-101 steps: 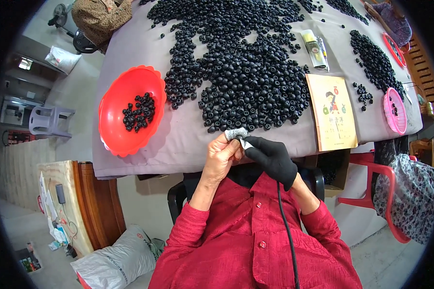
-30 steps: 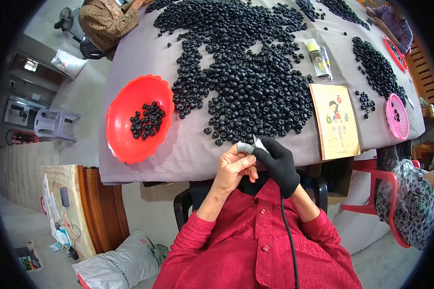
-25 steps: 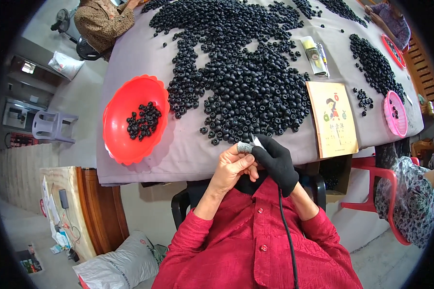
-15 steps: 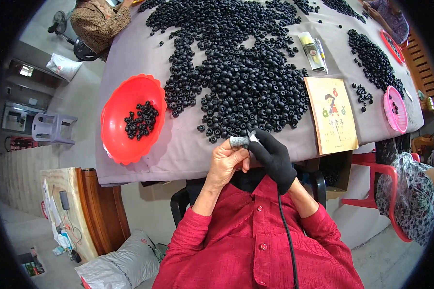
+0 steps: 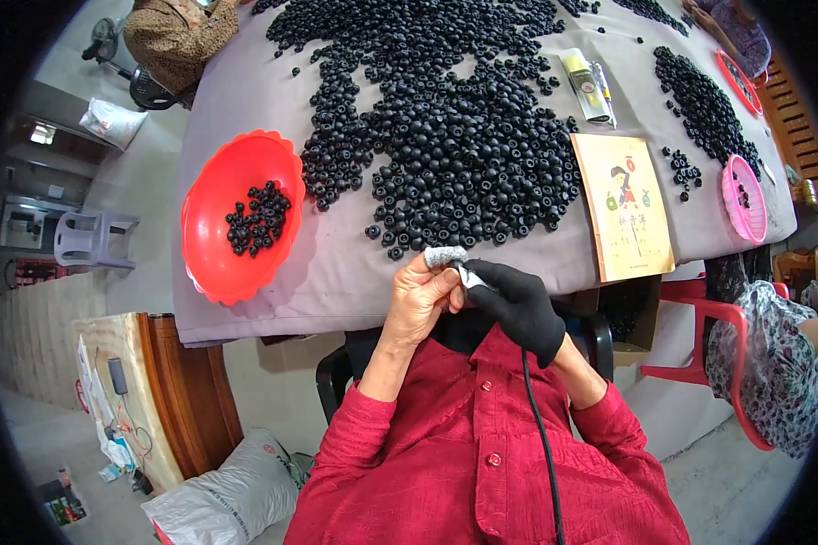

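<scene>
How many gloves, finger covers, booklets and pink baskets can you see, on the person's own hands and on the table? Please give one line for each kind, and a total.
Glove: 1
Finger cover: 1
Booklet: 1
Pink basket: 1
Total: 4

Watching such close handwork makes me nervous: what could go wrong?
If the small pale item in the gloved right hand is sharp, a slip might nick the bare thumb of the left hand; the grey cover shields only one finger. Loose, round black pieces could also roll off the table.
</scene>
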The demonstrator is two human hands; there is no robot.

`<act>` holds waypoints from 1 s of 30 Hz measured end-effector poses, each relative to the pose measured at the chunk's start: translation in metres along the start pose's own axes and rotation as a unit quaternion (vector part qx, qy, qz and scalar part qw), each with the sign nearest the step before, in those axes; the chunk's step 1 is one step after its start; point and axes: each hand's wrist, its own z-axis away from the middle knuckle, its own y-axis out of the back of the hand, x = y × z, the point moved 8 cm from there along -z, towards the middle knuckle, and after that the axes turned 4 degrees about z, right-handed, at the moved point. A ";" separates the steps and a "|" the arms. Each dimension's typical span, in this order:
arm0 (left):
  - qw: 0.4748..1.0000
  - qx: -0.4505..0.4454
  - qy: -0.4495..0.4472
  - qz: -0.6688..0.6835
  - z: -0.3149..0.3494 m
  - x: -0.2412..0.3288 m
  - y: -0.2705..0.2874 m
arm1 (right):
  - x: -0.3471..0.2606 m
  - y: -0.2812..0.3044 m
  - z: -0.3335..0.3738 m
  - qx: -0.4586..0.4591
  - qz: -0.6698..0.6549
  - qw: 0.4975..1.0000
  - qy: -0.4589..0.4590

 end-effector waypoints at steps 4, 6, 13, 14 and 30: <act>1.000 -0.002 0.012 0.027 0.000 0.000 -0.004 | 0.003 0.006 0.000 0.032 0.118 0.992 0.041; 0.999 0.000 0.013 0.031 0.001 -0.001 -0.004 | 0.002 0.006 0.000 0.032 0.132 0.990 0.050; 0.999 0.003 0.020 0.036 0.001 -0.002 -0.002 | 0.001 0.004 0.000 0.032 0.114 0.992 0.031; 0.999 0.013 0.024 0.041 0.001 -0.003 -0.001 | 0.002 0.004 0.000 0.036 0.109 0.993 0.024; 0.998 0.042 0.018 0.047 0.001 -0.004 0.002 | 0.006 0.003 -0.006 0.036 0.094 0.995 0.024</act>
